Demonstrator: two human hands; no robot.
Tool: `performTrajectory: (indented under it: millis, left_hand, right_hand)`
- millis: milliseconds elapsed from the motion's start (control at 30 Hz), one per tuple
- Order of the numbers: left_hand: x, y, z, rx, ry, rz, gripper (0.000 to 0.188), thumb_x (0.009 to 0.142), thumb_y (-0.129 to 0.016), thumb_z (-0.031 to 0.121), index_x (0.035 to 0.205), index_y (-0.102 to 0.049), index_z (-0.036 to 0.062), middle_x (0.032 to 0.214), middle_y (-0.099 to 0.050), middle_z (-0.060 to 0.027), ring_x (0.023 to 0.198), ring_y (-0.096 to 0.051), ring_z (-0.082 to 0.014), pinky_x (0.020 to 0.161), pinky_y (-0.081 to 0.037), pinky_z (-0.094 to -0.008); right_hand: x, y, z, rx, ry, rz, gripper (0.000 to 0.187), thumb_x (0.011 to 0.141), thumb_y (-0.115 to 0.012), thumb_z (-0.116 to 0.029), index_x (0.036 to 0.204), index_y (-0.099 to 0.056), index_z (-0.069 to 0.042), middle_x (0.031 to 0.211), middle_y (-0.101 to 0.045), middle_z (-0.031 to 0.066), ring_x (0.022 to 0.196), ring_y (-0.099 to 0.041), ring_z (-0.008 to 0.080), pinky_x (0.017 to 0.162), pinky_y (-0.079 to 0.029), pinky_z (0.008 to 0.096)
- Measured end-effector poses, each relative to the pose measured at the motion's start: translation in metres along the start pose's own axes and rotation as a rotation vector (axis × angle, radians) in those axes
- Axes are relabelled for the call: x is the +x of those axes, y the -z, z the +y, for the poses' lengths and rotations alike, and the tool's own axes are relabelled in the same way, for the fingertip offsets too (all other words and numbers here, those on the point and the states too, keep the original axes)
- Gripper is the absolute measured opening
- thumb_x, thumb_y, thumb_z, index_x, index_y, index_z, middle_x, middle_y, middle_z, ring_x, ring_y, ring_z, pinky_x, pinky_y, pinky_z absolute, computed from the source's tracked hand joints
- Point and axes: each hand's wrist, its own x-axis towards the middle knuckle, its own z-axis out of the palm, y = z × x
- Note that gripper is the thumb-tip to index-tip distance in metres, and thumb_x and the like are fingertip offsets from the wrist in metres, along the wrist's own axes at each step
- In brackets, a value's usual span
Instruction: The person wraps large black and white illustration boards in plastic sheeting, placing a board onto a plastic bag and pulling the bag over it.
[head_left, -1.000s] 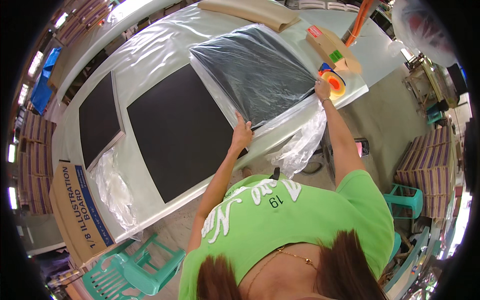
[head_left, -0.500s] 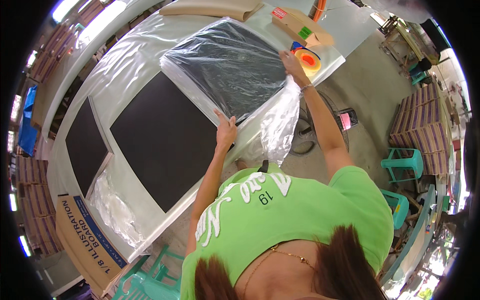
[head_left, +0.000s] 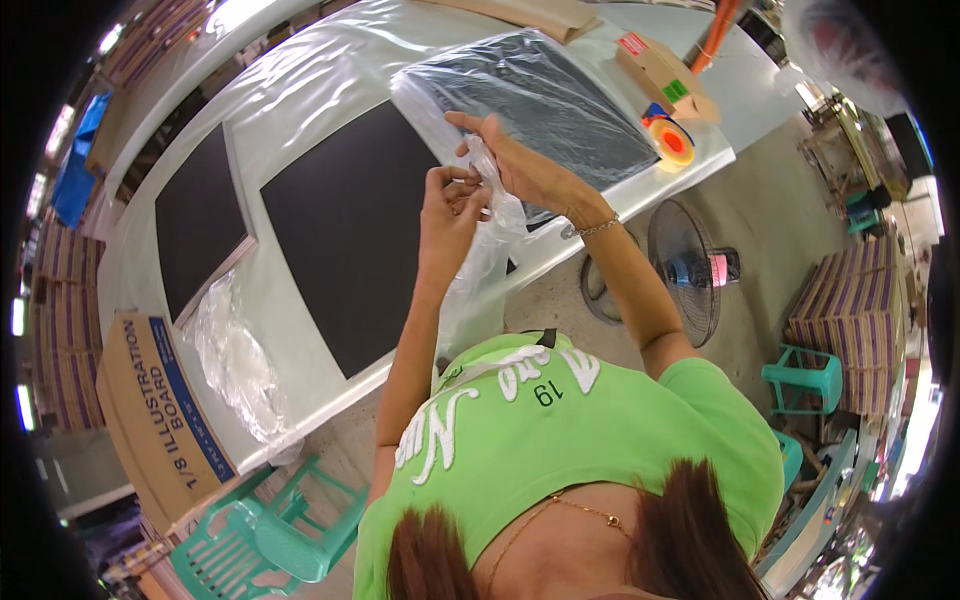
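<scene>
Between my two hands hangs a crumpled clear plastic bag (head_left: 505, 215), trailing down over the table's front edge. My left hand (head_left: 452, 205) has its fingers curled in on the plastic. My right hand (head_left: 530, 172) grips the bag's upper part, with a finger stretched out to the left. Behind the hands lies a stack of dark boards wrapped in clear plastic (head_left: 560, 95), its near corner partly covered by my right hand. Left of my hands is a large black board (head_left: 345, 235). Farther left is another stack of black boards (head_left: 205, 215) with a pale edge.
A yellow tape roll in a blue dispenser (head_left: 672, 142) and an opened cardboard box (head_left: 660, 75) stand at the right end of the table (head_left: 345, 75). Loose plastic bags (head_left: 235, 365) and a brown carton (head_left: 165, 420) lie front left. A fan (head_left: 685, 265) stands on the floor.
Both hands have left the wrapped stack. My right hand has come left to meet my left hand, and the loose plastic is now gathered between them.
</scene>
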Motion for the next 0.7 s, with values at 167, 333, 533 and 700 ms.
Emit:
performTrajectory:
  millis: [167, 333, 533, 700]
  left_hand:
    - [-0.022, 0.063, 0.023, -0.213, -0.047, 0.122, 0.02, 0.089, -0.059, 0.005, 0.106, -0.051, 0.0017, 0.086, -0.058, -0.0033, 0.079, -0.056, -0.008, 0.071, -0.049, -0.0229]
    - [-0.063, 0.119, 0.048, 0.015, -0.166, 0.3, 0.023, 0.089, -0.058, 0.008, 0.11, -0.05, 0.0025, 0.088, -0.059, -0.0029, 0.08, -0.057, -0.0081, 0.075, -0.048, -0.0237]
    - [-0.1, 0.166, 0.05, -0.099, -0.073, 0.494, 0.036, 0.095, -0.052, 0.031, 0.115, -0.047, 0.001, 0.089, -0.059, -0.0059, 0.08, -0.059, -0.0124, 0.075, -0.049, -0.0248]
    - [-0.113, 0.195, 0.052, -0.399, 0.222, 0.201, 0.059, 0.087, -0.054, 0.054, 0.114, -0.055, 0.0018, 0.099, -0.06, -0.009, 0.089, -0.057, -0.0145, 0.081, -0.045, -0.0296]
  right_hand:
    - [0.024, -0.029, 0.023, -0.341, 0.109, -0.173, 0.081, 0.077, -0.072, -0.014, 0.143, -0.025, -0.007, 0.126, -0.046, 0.0149, 0.117, -0.046, 0.0211, 0.101, -0.035, 0.0322]
    - [0.041, -0.073, 0.03, -0.149, 0.057, -0.192, 0.074, 0.076, -0.072, -0.008, 0.139, -0.033, -0.006, 0.092, -0.056, 0.003, 0.086, -0.056, 0.0098, 0.08, -0.045, 0.0226]
    - [0.063, -0.106, 0.045, -0.291, 0.156, -0.132, 0.064, 0.075, -0.07, 0.0, 0.133, -0.042, -0.006, 0.087, -0.054, 0.0009, 0.079, -0.053, 0.0064, 0.072, -0.045, 0.0197]
    - [0.067, -0.141, 0.048, -0.363, 0.24, -0.178, 0.056, 0.076, -0.066, 0.004, 0.128, -0.048, -0.007, 0.086, -0.055, 0.0029, 0.078, -0.053, 0.007, 0.071, -0.046, 0.021]
